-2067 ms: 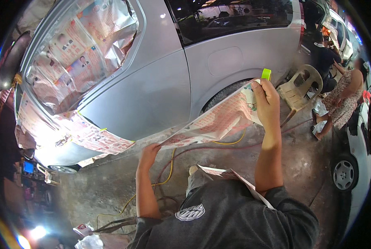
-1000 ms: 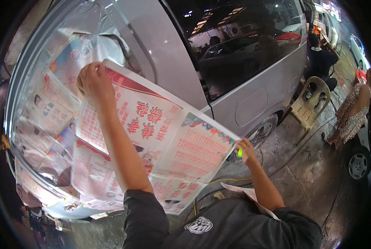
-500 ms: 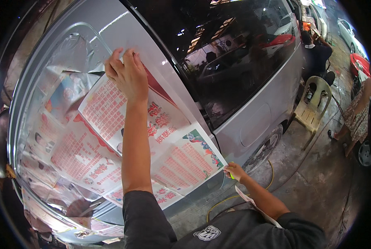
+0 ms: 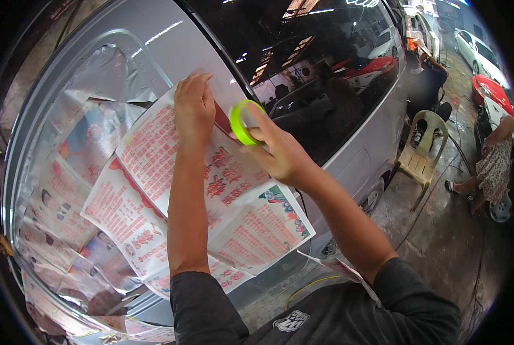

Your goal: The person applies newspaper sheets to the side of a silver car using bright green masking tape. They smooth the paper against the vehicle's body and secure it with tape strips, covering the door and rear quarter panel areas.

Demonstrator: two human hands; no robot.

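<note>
In the head view, the left hand rests at the upper edge of a red-printed white newspaper sheet against a silver-grey metal van, its grip unclear, while the right hand's fingers clasp a lime-green ring-shaped tape roll.

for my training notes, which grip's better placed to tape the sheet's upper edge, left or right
Right, probably: the right grip holds the green tape roll close by, while the left grip seems to steady the printed sheet.
</note>
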